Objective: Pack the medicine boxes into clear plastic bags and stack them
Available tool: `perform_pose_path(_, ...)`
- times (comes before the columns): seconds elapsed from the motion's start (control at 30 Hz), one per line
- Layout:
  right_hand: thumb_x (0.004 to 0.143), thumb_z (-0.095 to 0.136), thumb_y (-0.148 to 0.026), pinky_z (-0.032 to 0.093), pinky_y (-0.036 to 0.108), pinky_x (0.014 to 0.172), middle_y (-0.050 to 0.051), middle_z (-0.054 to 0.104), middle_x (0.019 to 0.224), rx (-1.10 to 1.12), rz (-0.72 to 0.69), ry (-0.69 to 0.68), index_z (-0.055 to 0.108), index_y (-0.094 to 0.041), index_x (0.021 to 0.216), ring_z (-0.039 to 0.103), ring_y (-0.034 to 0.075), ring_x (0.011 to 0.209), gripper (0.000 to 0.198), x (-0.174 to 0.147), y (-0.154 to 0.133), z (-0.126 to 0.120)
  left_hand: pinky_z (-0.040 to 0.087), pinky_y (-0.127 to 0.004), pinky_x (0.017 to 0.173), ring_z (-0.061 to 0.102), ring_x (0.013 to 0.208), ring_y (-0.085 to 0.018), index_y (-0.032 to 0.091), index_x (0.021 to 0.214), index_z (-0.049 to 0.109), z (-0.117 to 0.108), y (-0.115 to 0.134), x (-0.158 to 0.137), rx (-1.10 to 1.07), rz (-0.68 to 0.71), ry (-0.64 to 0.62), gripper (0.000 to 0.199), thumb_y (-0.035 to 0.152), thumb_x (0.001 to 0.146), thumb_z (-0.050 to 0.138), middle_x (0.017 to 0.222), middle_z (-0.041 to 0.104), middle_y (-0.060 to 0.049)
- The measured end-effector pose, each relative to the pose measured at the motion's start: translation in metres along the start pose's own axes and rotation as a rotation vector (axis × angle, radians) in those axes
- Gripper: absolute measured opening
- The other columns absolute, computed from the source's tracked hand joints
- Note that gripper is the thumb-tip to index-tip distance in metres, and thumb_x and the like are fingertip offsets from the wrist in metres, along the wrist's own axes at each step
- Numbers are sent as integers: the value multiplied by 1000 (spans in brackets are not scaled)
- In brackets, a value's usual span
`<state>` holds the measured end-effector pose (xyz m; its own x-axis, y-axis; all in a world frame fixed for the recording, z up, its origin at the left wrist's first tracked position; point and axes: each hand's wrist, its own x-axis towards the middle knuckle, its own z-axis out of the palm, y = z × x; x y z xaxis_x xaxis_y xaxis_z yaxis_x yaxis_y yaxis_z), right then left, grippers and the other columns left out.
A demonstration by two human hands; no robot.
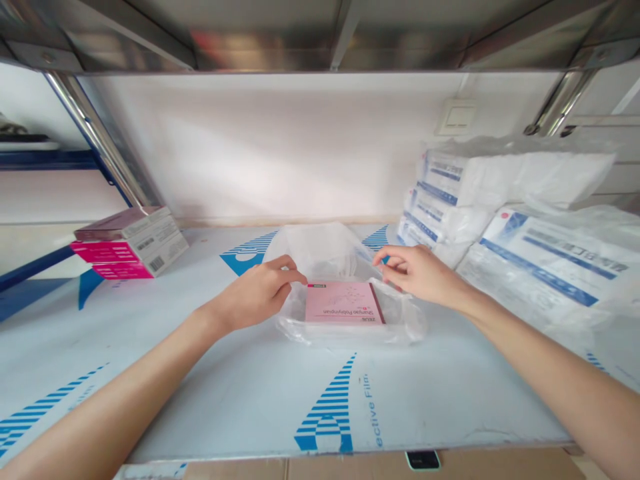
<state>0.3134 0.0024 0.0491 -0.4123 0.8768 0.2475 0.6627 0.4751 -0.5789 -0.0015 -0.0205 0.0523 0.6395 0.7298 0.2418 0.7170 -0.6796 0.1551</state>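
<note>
A pink medicine box (345, 304) with printed lettering lies flat, upside down to me, in a clear plastic bag (320, 248). The bag's far side stands up behind the box, and its near part is crumpled around it. At the box's left corner, my left hand (263, 293) has thumb and forefinger closed on the bag's edge. My right hand (420, 272) pinches the opposite edge of the bag, to the right of the box, with its fingers curled.
Several pink and white boxes (131, 243) are stacked at the left. Plastic-wrapped white packs with blue print (555, 257) fill the right side. A metal shelf (270, 40) hangs low overhead. Film with blue marks covers the worktop (240, 400); a dark phone-like object (423, 460) lies below its front edge.
</note>
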Motion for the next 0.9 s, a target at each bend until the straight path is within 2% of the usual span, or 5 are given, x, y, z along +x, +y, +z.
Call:
perform_pose_path(0.3, 81, 61, -18, 57, 29, 67, 6, 75, 85, 44, -85, -48, 72, -17, 107, 71, 17, 73, 28, 4, 8, 4, 56, -41, 83, 67, 86, -23, 17, 146, 48, 18, 9, 2, 64, -77, 26, 58, 12, 89, 38, 109, 58, -12)
perform_pose_path(0.47, 82, 60, -20, 51, 26, 53, 5, 75, 87, 48, -26, 229, 72, -18, 99, 67, 14, 56, 21, 5, 7, 1, 55, -37, 85, 65, 90, -19, 17, 108, 72, 12, 7, 4, -120, -39, 281, 35, 14, 90, 43, 108, 60, -10)
perform_pose_path(0.63, 88, 61, -33, 47, 26, 47, 2, 70, 76, 105, -88, 331, 70, -20, 100, 59, 13, 50, 19, 3, 0, -16, 51, -39, 97, 62, 107, -23, 19, 84, 71, -10, 8, 4, -354, 37, 475, 17, 20, 90, 55, 110, 63, -10)
perform_pose_path(0.77, 85, 70, -43, 53, 27, 54, 7, 68, 105, -93, -184, 221, 66, -25, 118, 65, 14, 65, 38, -4, -9, -34, 52, -37, 92, 64, 102, -22, 18, 86, 64, -23, 9, 5, -430, 71, 546, 11, 27, 91, 59, 101, 66, -9)
perform_pose_path(0.9, 77, 79, -33, 51, 23, 43, -1, 66, 85, -233, -230, -90, 50, -33, 143, 58, 10, 47, 73, -14, -12, -48, 52, -32, 83, 65, 88, -19, 20, 91, 65, -30, 10, 4, -248, 27, 561, 11, 28, 93, 57, 93, 70, -5)
